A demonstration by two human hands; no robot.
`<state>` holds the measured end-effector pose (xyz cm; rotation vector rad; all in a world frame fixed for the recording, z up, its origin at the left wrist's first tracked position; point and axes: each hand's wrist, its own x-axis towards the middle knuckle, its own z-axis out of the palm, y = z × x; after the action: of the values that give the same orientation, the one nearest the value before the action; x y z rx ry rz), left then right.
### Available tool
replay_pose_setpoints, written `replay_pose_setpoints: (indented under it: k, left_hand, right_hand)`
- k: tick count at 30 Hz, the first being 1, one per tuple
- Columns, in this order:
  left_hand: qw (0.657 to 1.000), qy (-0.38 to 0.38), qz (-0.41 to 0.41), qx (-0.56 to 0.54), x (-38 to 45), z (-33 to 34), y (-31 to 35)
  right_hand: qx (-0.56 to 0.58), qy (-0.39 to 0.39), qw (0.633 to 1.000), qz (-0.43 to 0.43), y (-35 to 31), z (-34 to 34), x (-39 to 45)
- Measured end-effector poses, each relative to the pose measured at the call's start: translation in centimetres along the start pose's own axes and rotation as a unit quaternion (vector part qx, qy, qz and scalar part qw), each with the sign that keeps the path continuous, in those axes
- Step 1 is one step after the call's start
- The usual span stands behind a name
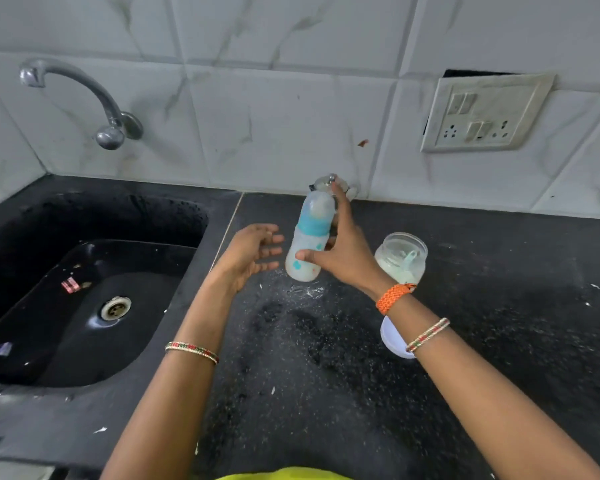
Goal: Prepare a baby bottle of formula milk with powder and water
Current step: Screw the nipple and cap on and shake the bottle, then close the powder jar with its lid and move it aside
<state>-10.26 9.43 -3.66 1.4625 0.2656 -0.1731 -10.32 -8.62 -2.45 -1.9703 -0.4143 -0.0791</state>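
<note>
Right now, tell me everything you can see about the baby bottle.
The baby bottle is cloudy translucent plastic with teal spots, a teal collar and a clear cap over the teat. It looks closed, with whitish contents. The right hand grips it, tilted slightly, just above the black counter. The left hand is open beside it, not touching.

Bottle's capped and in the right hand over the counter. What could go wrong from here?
1. Only the right hand grips the baby bottle; the left hand is open beside it, so a shake could let it slip.
2. The open powder jar sits just right of that hand, within elbowing range.
3. The sink edge lies left: a dropped bottle might roll in.
</note>
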Motion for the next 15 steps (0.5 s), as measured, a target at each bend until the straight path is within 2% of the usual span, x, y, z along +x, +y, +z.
replay_pose_setpoints:
  k: [6,13,15]
  left_hand:
    - [0.996,0.039,-0.078,0.001,-1.5,-2.2,-4.3]
    - [0.992,0.046,-0.115,-0.024,-3.0,-2.3,-6.0]
    - [0.991,0.067,-0.117,-0.023,-3.2,-1.8,-6.7]
  right_hand:
    - [-0.052,-0.062,0.995,0.064,3.0,2.8,-0.7]
    - [-0.039,-0.074,0.994,0.065,3.6,4.2,-1.1]
    - [-0.039,-0.076,0.995,0.060,3.5,4.1,-1.3]
